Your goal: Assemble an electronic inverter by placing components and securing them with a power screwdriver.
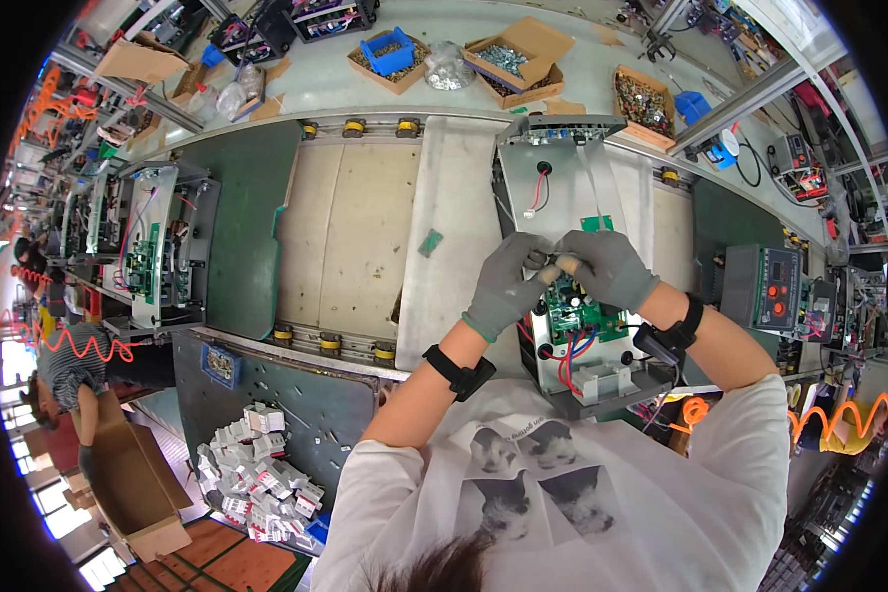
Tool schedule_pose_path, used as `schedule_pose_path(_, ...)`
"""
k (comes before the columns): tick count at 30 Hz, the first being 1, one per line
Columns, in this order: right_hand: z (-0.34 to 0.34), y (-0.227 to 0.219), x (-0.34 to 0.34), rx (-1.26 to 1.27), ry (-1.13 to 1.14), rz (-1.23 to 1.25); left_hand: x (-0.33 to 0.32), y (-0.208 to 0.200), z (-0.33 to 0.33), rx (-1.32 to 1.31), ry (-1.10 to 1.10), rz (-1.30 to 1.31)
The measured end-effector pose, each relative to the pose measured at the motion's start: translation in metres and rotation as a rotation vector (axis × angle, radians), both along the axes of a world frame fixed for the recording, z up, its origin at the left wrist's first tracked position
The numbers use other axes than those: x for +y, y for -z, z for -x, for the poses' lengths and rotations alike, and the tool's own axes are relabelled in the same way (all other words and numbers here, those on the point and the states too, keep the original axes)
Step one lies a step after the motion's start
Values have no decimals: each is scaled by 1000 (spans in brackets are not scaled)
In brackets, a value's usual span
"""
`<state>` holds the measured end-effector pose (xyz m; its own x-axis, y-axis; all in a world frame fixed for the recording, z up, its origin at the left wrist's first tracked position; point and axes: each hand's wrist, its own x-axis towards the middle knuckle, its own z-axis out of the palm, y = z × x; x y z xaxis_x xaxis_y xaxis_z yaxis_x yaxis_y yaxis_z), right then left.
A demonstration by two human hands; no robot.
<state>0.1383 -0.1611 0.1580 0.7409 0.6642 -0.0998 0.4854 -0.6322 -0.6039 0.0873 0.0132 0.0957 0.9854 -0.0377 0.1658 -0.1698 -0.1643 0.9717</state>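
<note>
Both grips pinched on small part (553, 260) | left hand (508, 281); right hand (607, 266) | above green circuit board (574, 308)

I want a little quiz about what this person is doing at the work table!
1. True or false: both hands wear grey gloves.
2. What lies right under the hands? A) a green circuit board in a metal case B) a pile of apples C) a laptop
3. What colour is the small bin among the cardboard boxes at the far side?

Key
1. True: the left hand and right hand are gloved in grey, pinching something small between them.
2. A: the circuit board sits in the metal case.
3. Blue: the bin stands in a cardboard box.
</note>
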Motion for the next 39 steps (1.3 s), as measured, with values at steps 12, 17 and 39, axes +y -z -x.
schedule_pose_path(12, 3, 6, 1, -189, -93, -35, 4, 3, 5, 338, 42, 507)
schedule_pose_path(17, 0, 5, 1, -429, -260, -12, 13, 13, 3, 666, 142, 762)
schedule_pose_path(39, -26, 21, 6, -260, -299, 521, 13, 40, 25, 413, -84, 421)
